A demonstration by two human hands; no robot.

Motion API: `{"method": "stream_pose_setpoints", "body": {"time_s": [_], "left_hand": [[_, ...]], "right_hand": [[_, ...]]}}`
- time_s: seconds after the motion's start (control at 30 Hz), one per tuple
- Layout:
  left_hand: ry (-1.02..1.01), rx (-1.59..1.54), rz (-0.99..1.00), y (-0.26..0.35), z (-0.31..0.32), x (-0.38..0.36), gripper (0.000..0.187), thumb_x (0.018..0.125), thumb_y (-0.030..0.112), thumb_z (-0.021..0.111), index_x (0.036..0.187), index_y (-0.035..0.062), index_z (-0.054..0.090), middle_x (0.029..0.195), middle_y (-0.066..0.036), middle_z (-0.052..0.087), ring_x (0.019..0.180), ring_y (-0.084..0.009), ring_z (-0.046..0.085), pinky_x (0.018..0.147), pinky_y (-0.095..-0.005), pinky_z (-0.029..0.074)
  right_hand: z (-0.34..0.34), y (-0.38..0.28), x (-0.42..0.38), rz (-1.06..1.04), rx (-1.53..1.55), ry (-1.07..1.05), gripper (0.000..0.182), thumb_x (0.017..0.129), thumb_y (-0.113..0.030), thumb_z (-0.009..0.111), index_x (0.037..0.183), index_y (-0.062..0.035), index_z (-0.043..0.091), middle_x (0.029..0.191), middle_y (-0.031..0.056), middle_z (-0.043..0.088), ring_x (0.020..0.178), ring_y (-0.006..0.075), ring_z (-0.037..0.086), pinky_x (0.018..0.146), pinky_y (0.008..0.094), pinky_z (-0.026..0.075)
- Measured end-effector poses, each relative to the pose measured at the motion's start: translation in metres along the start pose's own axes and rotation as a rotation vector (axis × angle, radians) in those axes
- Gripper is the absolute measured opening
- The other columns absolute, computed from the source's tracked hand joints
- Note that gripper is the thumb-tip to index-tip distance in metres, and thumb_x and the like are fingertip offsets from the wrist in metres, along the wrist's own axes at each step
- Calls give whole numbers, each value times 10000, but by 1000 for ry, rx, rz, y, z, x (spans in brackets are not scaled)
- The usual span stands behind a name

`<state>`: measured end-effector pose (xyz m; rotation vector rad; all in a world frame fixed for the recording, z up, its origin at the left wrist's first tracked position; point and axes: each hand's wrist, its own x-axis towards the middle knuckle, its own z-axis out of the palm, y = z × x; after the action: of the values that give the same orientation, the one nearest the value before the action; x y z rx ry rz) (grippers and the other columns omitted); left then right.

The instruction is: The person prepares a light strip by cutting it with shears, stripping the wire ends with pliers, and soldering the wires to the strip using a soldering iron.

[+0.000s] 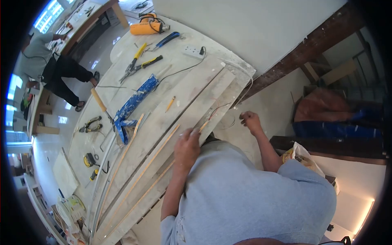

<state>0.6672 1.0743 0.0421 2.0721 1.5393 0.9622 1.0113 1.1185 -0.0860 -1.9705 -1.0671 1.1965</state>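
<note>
My left hand is at the near edge of the workbench, its fingers curled on the end of a thin wooden strip. Fine wires lie just beyond that end. Off the bench's right side, my right hand hangs over the floor with its fingers bent in; whether they hold anything is too small to tell. Two more thin strips run lengthwise along the boards. A yellow pencil rests on the boards farther up.
Pliers, a blue-handled tool, an orange heat gun, a power strip and a blue paint-spotted piece lie on the bench. Another person stands at a table at upper left. A bag is at the right.
</note>
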Motion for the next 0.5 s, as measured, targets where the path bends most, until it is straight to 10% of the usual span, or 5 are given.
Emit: {"method": "stream_pose_setpoints", "body": {"time_s": [0.17,0.5], "left_hand": [[-179,311,107,11,70,34,285,918,161,617,1179,54,660,1065,-140,708,851,-315,707,695,-427,586],[-270,476,67,16,103,49,334,866,158,596,1169,24,637,1070,-103,632,907,-241,700,673,-396,600]], "right_hand": [[-38,-99,-2,-123,207,82,292,991,-266,660,873,-6,719,773,57,709,627,124,629,591,287,492],[32,-254,14,-568,248,-507,250,1012,-224,646,906,-8,714,806,19,683,691,88,602,659,255,490]]}}
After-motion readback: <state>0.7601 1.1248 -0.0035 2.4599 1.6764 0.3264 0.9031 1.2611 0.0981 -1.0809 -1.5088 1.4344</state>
